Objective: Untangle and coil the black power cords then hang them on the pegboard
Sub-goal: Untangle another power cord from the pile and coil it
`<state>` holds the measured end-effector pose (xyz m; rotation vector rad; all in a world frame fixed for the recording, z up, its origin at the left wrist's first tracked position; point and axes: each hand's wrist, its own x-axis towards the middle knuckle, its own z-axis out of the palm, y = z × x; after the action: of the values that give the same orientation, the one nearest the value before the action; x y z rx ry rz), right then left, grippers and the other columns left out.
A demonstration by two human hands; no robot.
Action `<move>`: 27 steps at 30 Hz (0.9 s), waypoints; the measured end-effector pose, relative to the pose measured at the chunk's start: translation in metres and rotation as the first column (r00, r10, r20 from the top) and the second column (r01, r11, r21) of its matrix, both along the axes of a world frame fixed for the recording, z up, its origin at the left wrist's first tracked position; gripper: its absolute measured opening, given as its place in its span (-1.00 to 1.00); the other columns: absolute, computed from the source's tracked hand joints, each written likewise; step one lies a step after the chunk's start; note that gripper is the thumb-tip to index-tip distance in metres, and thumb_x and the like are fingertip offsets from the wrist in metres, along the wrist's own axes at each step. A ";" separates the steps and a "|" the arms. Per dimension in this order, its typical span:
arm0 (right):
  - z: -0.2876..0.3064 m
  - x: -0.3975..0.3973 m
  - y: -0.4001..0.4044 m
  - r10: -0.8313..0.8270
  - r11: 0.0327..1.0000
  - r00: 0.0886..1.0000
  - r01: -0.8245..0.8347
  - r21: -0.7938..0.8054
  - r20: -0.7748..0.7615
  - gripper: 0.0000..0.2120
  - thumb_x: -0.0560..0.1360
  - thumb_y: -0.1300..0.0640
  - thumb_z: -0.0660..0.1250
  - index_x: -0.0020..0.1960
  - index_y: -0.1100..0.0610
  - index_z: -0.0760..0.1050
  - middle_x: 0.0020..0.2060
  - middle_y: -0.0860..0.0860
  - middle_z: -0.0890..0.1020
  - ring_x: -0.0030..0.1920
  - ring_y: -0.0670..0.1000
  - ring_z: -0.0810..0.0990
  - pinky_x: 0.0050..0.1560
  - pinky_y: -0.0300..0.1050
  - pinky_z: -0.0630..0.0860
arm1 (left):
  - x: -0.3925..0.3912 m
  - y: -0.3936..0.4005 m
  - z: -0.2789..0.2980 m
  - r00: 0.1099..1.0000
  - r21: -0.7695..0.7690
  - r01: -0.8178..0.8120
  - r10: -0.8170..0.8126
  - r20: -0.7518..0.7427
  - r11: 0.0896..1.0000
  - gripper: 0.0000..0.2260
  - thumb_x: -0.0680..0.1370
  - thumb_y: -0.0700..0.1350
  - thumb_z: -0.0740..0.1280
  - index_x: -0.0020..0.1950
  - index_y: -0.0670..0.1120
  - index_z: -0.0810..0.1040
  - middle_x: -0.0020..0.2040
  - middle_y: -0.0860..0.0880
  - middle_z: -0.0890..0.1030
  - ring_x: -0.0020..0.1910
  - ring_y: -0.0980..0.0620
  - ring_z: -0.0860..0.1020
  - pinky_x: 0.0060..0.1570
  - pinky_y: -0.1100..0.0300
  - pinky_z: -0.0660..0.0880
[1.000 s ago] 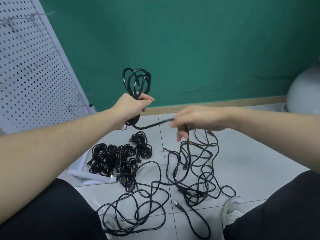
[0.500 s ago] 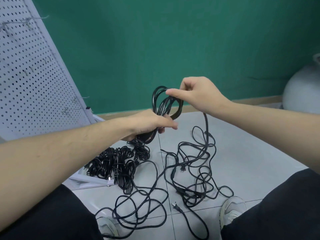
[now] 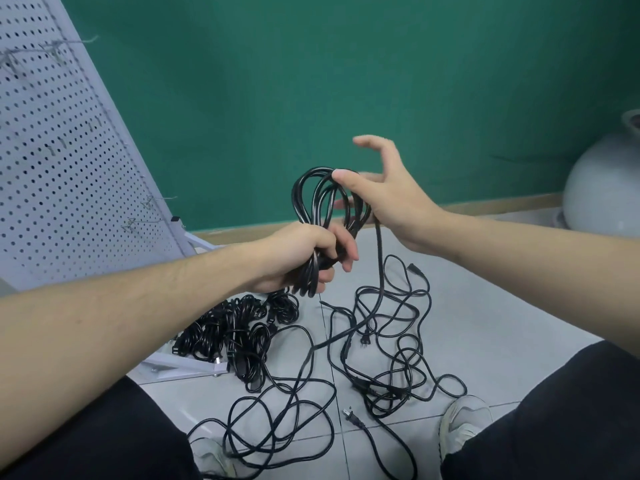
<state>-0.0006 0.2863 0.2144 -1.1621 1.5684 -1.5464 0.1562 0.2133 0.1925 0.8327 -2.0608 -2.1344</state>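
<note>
My left hand (image 3: 304,254) grips the lower end of a half-wound coil of black power cord (image 3: 313,199), held upright in front of me. My right hand (image 3: 391,202) is at the coil's top with fingers spread; its thumb rests on the upper loops and the index finger points up. From under that hand the same cord drops to a loose tangle of black cords (image 3: 388,341) on the tiled floor. A pile of bundled black cords (image 3: 235,327) lies to the left of it. The white pegboard (image 3: 59,150) leans at the left, with wire hooks (image 3: 152,202).
The pegboard's white foot (image 3: 187,367) lies by the bundled pile. A loose plug (image 3: 351,417) sits between my two shoes (image 3: 465,420). A pale round vessel (image 3: 602,188) stands at the right by the green wall. My knees fill both lower corners.
My right hand carried the cord up over the coil, laid another loop on top, and has spread its fingers. My left hand lowered the coil and still grips it.
</note>
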 end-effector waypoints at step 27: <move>-0.004 0.011 -0.012 -0.013 0.952 0.946 -0.087 0.292 0.324 -0.45 0.66 -0.30 -0.02 0.23 0.12 0.47 -0.08 0.12 0.64 -0.13 0.11 0.61 -0.04 0.03 0.57 | -0.008 0.005 0.001 0.945 0.123 -0.196 0.221 -0.240 0.973 -0.57 0.46 -0.40 0.07 -0.38 -0.07 0.63 -0.34 -0.08 0.45 -0.41 0.01 0.38 -0.30 0.12 0.49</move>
<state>0.0109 0.2745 0.2099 -0.7220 1.4849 -1.3326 0.1479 0.2183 0.1935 0.7095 -1.6780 -2.1137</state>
